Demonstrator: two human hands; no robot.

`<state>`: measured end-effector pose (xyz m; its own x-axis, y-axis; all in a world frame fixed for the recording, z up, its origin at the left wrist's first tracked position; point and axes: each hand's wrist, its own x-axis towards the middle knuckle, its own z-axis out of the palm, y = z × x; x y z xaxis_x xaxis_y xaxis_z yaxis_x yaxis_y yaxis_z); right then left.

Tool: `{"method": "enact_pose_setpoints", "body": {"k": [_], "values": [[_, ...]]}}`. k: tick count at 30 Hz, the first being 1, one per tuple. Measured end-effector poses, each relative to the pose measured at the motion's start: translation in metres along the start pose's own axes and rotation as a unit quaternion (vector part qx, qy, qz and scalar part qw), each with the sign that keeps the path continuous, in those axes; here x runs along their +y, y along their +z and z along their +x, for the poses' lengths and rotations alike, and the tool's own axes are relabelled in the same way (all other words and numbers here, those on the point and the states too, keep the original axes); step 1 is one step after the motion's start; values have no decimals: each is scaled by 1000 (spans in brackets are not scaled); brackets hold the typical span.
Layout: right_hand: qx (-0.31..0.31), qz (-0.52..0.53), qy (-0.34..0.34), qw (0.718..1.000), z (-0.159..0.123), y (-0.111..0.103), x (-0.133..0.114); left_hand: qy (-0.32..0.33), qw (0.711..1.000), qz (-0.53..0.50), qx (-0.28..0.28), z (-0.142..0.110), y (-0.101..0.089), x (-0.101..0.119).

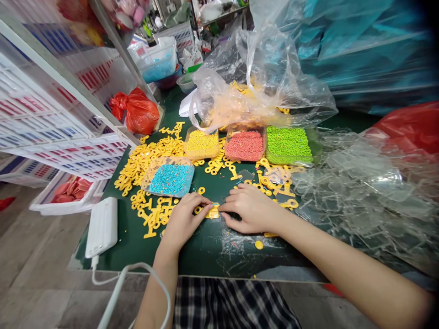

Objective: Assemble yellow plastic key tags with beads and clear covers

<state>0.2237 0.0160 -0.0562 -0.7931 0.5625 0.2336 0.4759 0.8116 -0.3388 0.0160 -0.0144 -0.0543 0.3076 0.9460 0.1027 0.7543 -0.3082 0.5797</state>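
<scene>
A small yellow plastic piece (pixel 213 211) lies low over the green table, between my two hands. My left hand (pixel 185 217) pinches its left end with thumb and forefinger. From the other side, my right hand (pixel 250 208) has curled fingers at the right end, the fingertips close against it. Just beyond my left hand is a clear tray of blue beads (pixel 171 178). Farther back stand trays of yellow beads (pixel 202 142), red beads (pixel 245 145) and green beads (pixel 290 142). Loose yellow plastic parts with rings (pixel 151 160) are heaped to the left.
Clear flat plastic pieces (pixel 353 196) pile up on the right. A large clear bag (pixel 267 91) lies behind the trays. On the left are a white power bank (pixel 102 227) with a cable, a red bag (pixel 137 112) and white crates (pixel 51 105). A yellow blob (pixel 259 245) sits near the front edge.
</scene>
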Motion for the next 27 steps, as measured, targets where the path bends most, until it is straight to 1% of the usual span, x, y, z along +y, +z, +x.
{"method": "enact_pose_setpoints", "body": {"k": [6, 11, 13, 17, 20, 27], "values": [[-5, -5, 1, 1000, -1, -2, -1, 28, 1000, -3, -9, -2, 2, 2], [-6, -2, 4, 1000, -1, -3, -1, 26, 999, -13, -17, -2, 2, 1], [-7, -2, 5, 1000, -1, -4, -2, 22, 1000, -18, -7, -2, 1, 1], [-10, -6, 6, 1000, 0, -5, -2, 25, 999, -25, 41, -2, -1, 2], [-17, -15, 8, 1000, 0, -5, -3, 41, 997, -24, 64, -1, -1, 4], [-19, -43, 5, 999, 1, -7, -5, 86, 992, -20, 93, -2, 0, 9]]}}
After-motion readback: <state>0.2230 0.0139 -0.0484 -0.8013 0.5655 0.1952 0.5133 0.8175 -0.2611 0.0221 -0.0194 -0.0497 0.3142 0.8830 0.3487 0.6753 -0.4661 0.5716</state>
